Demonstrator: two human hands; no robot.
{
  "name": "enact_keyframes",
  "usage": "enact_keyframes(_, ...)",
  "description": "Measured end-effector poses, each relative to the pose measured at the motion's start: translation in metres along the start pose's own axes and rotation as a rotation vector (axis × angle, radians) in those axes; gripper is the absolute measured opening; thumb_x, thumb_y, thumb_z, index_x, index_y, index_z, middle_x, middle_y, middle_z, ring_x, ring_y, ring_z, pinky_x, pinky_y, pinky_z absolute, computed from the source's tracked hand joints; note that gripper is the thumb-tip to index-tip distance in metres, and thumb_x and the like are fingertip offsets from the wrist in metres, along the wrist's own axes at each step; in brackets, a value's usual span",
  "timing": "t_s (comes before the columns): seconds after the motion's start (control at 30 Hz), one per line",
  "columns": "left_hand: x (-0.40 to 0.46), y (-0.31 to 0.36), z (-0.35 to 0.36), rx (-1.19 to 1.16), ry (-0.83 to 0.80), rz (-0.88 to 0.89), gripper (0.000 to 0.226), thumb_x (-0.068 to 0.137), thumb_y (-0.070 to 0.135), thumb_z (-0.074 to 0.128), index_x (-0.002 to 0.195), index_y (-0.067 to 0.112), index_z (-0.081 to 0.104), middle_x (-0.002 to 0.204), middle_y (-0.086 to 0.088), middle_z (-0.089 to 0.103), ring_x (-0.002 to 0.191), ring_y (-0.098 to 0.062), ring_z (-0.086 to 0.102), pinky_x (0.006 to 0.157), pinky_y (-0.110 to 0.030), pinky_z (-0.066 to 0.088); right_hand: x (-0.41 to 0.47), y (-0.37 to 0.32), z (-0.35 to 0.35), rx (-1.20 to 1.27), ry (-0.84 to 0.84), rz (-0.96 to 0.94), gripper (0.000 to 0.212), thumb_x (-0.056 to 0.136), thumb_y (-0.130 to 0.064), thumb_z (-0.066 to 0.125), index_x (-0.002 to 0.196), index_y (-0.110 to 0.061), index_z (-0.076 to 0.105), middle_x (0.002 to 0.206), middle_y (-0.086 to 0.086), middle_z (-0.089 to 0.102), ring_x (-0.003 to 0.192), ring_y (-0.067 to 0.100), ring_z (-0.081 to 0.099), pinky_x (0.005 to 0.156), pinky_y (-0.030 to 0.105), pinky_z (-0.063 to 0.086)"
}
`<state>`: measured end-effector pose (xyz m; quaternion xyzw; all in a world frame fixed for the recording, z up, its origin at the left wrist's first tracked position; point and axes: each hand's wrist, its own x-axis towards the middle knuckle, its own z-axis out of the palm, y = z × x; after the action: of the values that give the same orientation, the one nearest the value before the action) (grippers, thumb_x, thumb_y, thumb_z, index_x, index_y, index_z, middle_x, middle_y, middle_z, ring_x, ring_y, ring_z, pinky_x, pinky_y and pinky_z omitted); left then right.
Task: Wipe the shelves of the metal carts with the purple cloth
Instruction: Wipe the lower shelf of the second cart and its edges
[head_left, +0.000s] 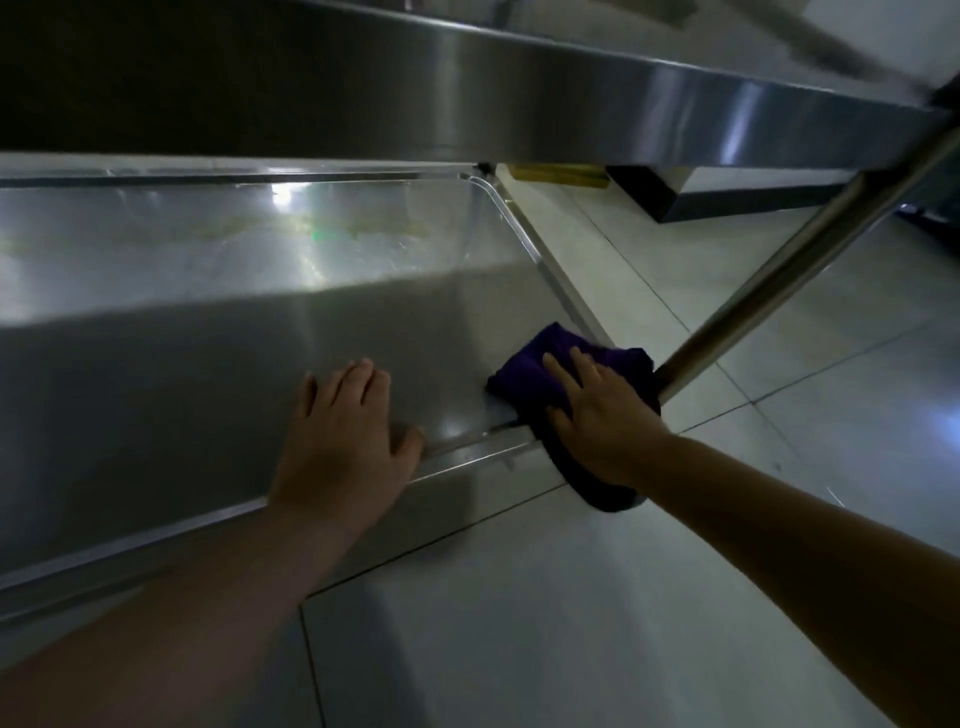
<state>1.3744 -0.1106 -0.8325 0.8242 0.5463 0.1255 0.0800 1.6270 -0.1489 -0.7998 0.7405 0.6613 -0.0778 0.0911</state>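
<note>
Partly hidden purple cloth (524, 371) under right hand (597, 415), shelf (208, 338) corner.

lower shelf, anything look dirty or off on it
Yes: faint yellowish smears streak the far part of the lower shelf, away from the purple cloth at the near right corner. Nothing looks bent or spilled.

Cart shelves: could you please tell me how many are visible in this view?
2: the lower shelf, under both hands with the purple cloth at its right corner, and the upper shelf overhead. More may be out of frame.
</note>
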Motion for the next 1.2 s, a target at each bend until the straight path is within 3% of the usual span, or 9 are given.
enact_keyframes(0.17,-0.007,-0.004,-0.008,-0.178,0.145,0.108,0.044,0.08,0.026,0.039,0.104,0.004,0.068,0.107,-0.012,0.066,0.103,-0.032,0.06,0.083,-0.044,0.051,-0.051,-0.038,0.026,-0.07,0.075,-0.126,0.078,0.09,-0.067,0.022,0.153,-0.031,-0.007,0.161,0.011,0.0,0.147,0.034,0.003,0.111,0.044,-0.009)
enact_keyframes(0.3,-0.017,-0.01,-0.016,-0.133,0.168,0.233,0.035,0.079,0.026,0.041,0.09,0.011,0.071,0.091,-0.004,0.066,0.083,-0.028,0.063,0.068,-0.035,0.053,-0.038,-0.012,0.038,-0.159,0.234,-0.206,0.082,0.076,-0.053,0.071,0.144,-0.024,0.035,0.138,0.016,0.051,0.124,0.038,0.051,0.102,0.05,0.029)
enact_keyframes(0.43,-0.041,-0.033,-0.031,-0.026,0.197,0.336,0.03,0.081,0.028,0.043,0.08,0.018,0.072,0.08,0.003,0.063,0.074,-0.022,0.057,0.064,-0.029,0.041,-0.026,0.021,0.048,-0.095,0.354,-0.132,0.089,0.064,-0.031,0.086,0.138,-0.017,0.039,0.134,0.019,0.052,0.12,0.041,0.054,0.096,0.051,0.044)
enact_keyframes(0.53,-0.057,-0.059,-0.053,0.024,0.164,0.386,0.032,0.08,0.029,0.042,0.081,0.02,0.072,0.083,0.004,0.063,0.074,-0.023,0.059,0.06,-0.033,0.049,-0.021,0.008,0.052,0.01,0.409,-0.066,0.089,0.059,-0.024,0.09,0.134,-0.012,0.043,0.13,0.022,0.053,0.119,0.046,0.052,0.091,0.057,0.048)
enact_keyframes(0.63,-0.071,-0.081,-0.076,0.074,0.141,0.406,0.034,0.078,0.03,0.041,0.081,0.018,0.073,0.083,0.002,0.065,0.074,-0.026,0.062,0.063,-0.035,0.05,-0.021,-0.016,0.056,-0.013,0.484,-0.122,0.089,0.058,-0.023,0.091,0.132,-0.013,0.043,0.124,0.024,0.056,0.118,0.044,0.049,0.095,0.059,0.043)
enact_keyframes(0.73,-0.086,-0.107,-0.092,0.124,0.122,0.439,0.035,0.076,0.03,0.041,0.08,0.018,0.073,0.082,0.003,0.065,0.073,-0.022,0.061,0.067,-0.028,0.036,-0.024,-0.051,0.055,-0.071,0.531,-0.24,0.091,0.055,-0.027,0.092,0.13,-0.013,0.044,0.119,0.024,0.059,0.113,0.039,0.045,0.095,0.057,0.043)
enact_keyframes(0.9,-0.119,-0.162,-0.103,0.184,0.139,0.503,0.035,0.078,0.03,0.043,0.085,0.018,0.075,0.085,0.001,0.066,0.079,-0.018,0.054,0.065,-0.032,0.043,-0.03,-0.122,0.053,-0.172,0.542,-0.377,0.094,0.048,-0.032,0.095,0.127,-0.012,0.048,0.109,0.024,0.062,0.099,0.039,0.059,0.086,0.053,0.051)
enact_keyframes(1.03,-0.146,-0.207,-0.109,0.23,0.164,0.47,0.034,0.076,0.027,0.045,0.085,0.013,0.074,0.085,-0.004,0.067,0.083,-0.021,0.048,0.069,-0.034,0.034,-0.038,-0.176,0.054,-0.232,0.502,-0.46,0.105,0.043,-0.038,0.093,0.13,-0.011,0.041,0.11,0.021,0.064,0.098,0.037,0.063,0.084,0.051,0.052)
enact_keyframes(1.2,-0.185,-0.268,-0.118,0.266,0.221,0.439,0.032,0.08,0.022,0.045,0.094,0.006,0.069,0.089,-0.012,0.064,0.076,-0.031,0.054,0.063,-0.042,0.048,-0.051,-0.246,0.051,-0.346,0.536,-0.688,0.094,0.075,-0.07,0.061,0.14,-0.009,0.033,0.127,0.018,0.058,0.112,0.035,0.056,0.093,0.048,0.048)
